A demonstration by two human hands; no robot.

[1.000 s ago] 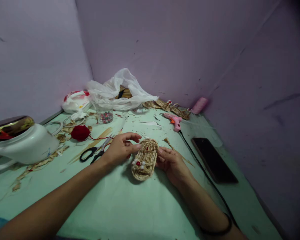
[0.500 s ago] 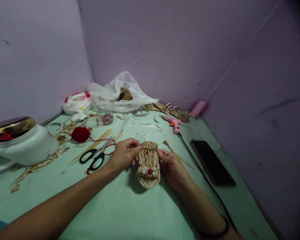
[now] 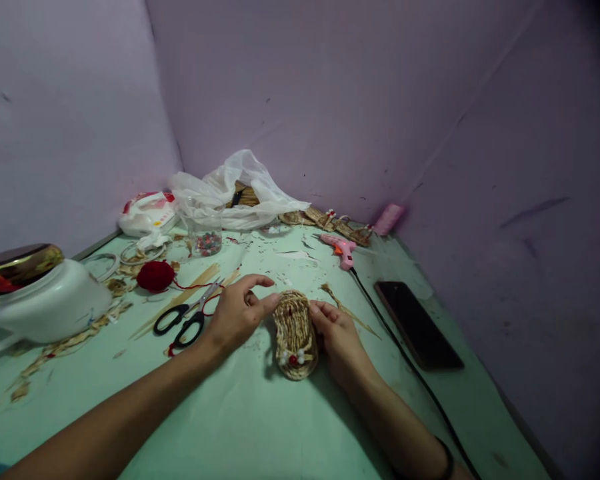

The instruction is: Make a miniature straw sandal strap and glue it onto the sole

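A small woven straw slipper (image 3: 294,327) with a red bead and white beads across its strap is held above the table, its strap end toward me. My right hand (image 3: 337,333) pinches its right edge between thumb and fingers. At its upper left, my left hand (image 3: 243,310) has its fingers spread and curved, the thumb at or very near the slipper's edge; contact is hard to tell. Black-handled scissors (image 3: 187,319) lie left of my left hand. Behind them is a ball of red yarn (image 3: 155,276), its strand running toward the scissors.
A pink glue gun (image 3: 341,248) with a black cord and a dark phone (image 3: 419,325) lie on the right. White plastic bag (image 3: 250,200), a clear cup of beads (image 3: 207,233) and more woven slippers (image 3: 325,219) are at the back. A white pot (image 3: 55,303) stands left.
My left fingers have opened away from the slipper's edge. The slipper has turned slightly in my right hand. The whole view has shifted a little.
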